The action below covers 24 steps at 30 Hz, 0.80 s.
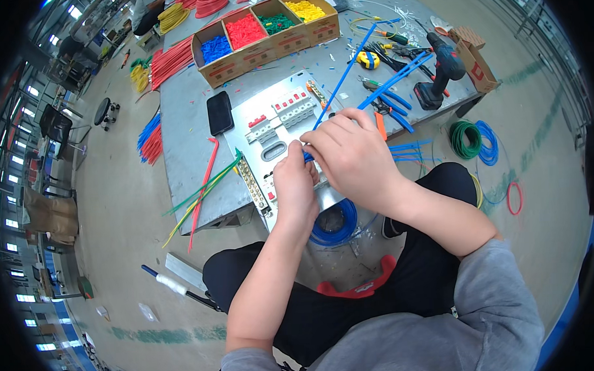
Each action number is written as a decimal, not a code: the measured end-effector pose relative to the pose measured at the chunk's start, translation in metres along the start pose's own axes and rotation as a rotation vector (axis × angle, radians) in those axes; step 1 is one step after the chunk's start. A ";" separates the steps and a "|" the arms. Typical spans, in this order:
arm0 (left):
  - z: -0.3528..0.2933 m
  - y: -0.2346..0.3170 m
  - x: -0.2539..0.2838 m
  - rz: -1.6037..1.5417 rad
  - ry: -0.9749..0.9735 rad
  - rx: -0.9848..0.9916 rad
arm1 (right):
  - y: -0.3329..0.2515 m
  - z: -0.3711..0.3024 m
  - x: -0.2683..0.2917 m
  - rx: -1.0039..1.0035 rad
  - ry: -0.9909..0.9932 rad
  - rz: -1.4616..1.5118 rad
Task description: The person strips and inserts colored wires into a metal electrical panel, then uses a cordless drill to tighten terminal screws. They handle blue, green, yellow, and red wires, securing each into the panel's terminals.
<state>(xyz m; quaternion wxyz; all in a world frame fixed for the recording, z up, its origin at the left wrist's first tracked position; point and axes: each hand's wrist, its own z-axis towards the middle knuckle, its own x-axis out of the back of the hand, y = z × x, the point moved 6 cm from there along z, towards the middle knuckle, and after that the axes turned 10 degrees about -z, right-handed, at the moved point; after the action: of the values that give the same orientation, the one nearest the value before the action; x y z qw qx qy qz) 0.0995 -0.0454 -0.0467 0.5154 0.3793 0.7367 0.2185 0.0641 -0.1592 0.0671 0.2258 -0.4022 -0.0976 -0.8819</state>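
Note:
Over the metal mounting plate (pixel 245 115), my left hand (pixel 294 183) and my right hand (pixel 348 151) meet, fingers closed on a blue wire (pixel 341 81). Its long end slants up and to the right past my right hand. A bit of blue shows between my fingertips; the rest of the grip is hidden. Circuit breakers (pixel 293 108) with red switches sit in a row on the plate. Along its left edge runs a brass terminal bar (pixel 250 180), with green and yellow wires (pixel 212 183) trailing left from it. Red wires (pixel 209 164) lie beside them.
A cardboard box (pixel 276 45) at the back holds blue, red, green and yellow pieces. A black phone (pixel 220 113) lies left of the plate. To the right are a cordless drill (pixel 442 72), a tape measure (pixel 369 59) and pliers (pixel 394 107). A blue coil (pixel 336 226) lies below the table edge.

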 end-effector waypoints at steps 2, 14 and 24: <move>-0.002 -0.003 -0.004 0.006 0.002 0.003 | 0.006 0.000 -0.004 -0.031 -0.044 0.049; -0.005 0.012 0.000 -0.290 0.054 0.057 | -0.007 0.000 -0.011 0.015 0.058 0.156; -0.011 0.036 0.002 -0.118 0.017 -0.129 | 0.011 0.000 -0.019 -0.178 -0.142 0.425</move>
<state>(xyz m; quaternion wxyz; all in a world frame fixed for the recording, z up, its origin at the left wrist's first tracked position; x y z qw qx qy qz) 0.1009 -0.0205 -0.0180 0.5446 0.2994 0.7463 0.2382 0.0805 -0.1631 0.0522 0.3626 -0.4929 0.0516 -0.7892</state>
